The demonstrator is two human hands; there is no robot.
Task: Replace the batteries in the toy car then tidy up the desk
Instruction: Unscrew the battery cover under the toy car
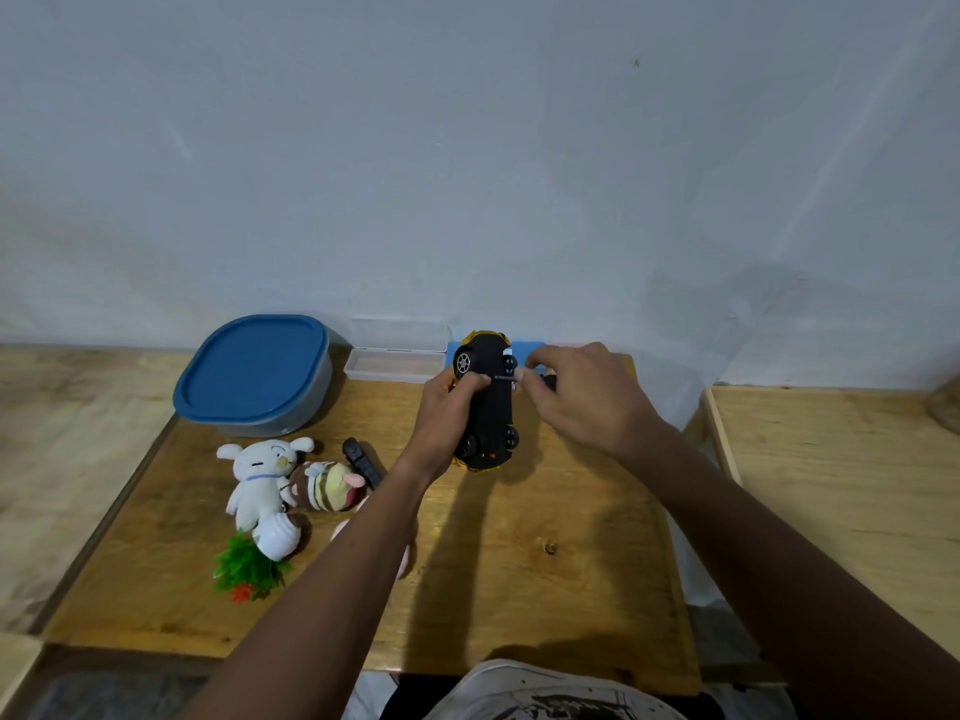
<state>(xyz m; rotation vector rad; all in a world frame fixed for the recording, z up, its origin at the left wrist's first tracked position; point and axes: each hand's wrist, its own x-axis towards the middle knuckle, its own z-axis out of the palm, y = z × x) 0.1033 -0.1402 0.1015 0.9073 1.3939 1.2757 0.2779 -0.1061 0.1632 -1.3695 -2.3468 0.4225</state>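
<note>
A yellow toy car is turned over above the wooden desk, its black underside facing me. My left hand grips the car's left side, thumb across the underside. My right hand pinches a small screwdriver whose thin metal shaft points left onto the car's underside near the far wheels. A black remote control lies on the desk left of the car.
A blue-lidded container and a clear open box stand at the back by the wall. Plush toys, a striped bee plush and a toppled plastic plant in a white pot lie at the left. Another wooden table stands to the right.
</note>
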